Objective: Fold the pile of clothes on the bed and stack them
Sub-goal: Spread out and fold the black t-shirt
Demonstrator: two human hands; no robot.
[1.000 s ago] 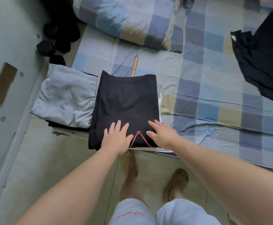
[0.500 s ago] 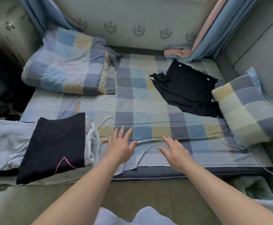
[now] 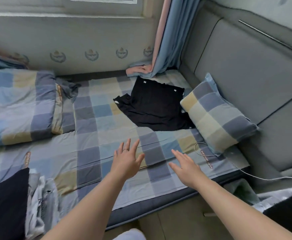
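A loose black garment lies unfolded on the checked bed sheet, toward the far right, next to a pillow. At the lower left edge sits a folded black garment on top of a stack, with white and grey cloth showing under it. My left hand is stretched out over the sheet with fingers straight and spread, a ring on one finger. Beside it, my right hand also reaches forward with straight fingers. Both hands hold nothing and are short of the loose garment.
A checked pillow leans against the grey padded headboard on the right. A folded checked duvet lies at the left. Blue and pink curtains hang in the corner. A white cable trails off the bed's right edge.
My hands left the folded black garment on the stack and moved right and forward over the sheet. The view swung up and right toward the loose black garment.
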